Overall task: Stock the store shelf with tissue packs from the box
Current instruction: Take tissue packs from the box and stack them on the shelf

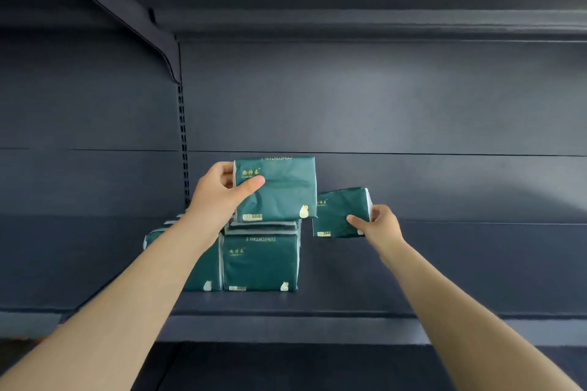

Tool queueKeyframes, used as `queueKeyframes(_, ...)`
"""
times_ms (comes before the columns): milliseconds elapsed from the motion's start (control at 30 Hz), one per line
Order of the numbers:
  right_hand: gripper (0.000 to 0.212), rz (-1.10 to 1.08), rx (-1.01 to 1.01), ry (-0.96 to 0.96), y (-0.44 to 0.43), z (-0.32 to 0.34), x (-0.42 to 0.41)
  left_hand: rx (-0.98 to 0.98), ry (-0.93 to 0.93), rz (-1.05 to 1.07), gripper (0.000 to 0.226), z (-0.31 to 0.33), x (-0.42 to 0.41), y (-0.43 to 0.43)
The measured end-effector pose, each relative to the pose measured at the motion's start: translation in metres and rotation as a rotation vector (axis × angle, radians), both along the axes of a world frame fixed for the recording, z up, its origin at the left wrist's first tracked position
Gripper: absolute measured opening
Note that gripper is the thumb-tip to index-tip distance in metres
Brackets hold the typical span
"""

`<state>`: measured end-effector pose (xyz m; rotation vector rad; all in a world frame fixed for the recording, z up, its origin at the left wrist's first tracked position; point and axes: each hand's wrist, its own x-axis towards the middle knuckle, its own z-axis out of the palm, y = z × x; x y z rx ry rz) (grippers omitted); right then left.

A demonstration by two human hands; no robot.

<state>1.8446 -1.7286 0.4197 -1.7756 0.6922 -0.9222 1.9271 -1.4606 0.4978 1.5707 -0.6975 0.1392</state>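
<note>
Forearms (127, 295) up front. Left hand (219, 190) fingers (251, 184) clamped on a green tissue pack (279, 194), stacked packs (260, 260) right below them, probably topping the pile. Right hand (379, 225) pinches a second pack (340, 213) low over the shelf (349, 279).

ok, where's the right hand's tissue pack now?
Head view, right of centre: the pack is pinched by the right hand, just right of the shelved stack and lower than the higher pack.
</note>
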Motion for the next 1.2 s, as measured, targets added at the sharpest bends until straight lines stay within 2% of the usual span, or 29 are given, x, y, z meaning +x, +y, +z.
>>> queueKeyframes(100,0.044,-0.029,-0.089,0.109,-0.026,-0.013,0.04,0.042,-0.047,0.061,0.037,0.002,0.024,-0.024)
queueKeyframes(233,0.049,-0.036,-0.126,0.163,-0.048,-0.018,0.084,0.062,-0.037,0.132,0.035,-0.001,0.054,-0.046)
queueKeyframes(367,0.049,-0.052,-0.151,0.189,-0.065,-0.023,0.116,0.044,-0.008,0.189,0.035,-0.008,0.08,-0.057)
queueKeyframes(633,0.045,-0.121,-0.318,0.412,-0.083,-0.03,0.143,0.073,0.018,0.197,0.041,-0.011,0.1,-0.06)
queueKeyframes(933,0.036,-0.061,-0.197,0.355,-0.087,-0.029,0.141,0.084,0.04,0.16,0.042,-0.002,0.09,-0.069)
queueKeyframes(1067,0.03,0.018,-0.195,0.433,-0.083,-0.016,0.13,0.073,0.047,0.124,0.041,-0.001,0.075,-0.072)
queueKeyframes(1133,0.036,-0.02,-0.164,0.48,-0.076,-0.002,0.118,0.088,0.031,0.116,0.04,0.001,0.068,-0.073)
queueKeyframes(1200,0.04,-0.086,-0.116,0.443,-0.064,0.012,0.103,0.124,-0.018,0.145,0.04,0.005,0.062,-0.072)
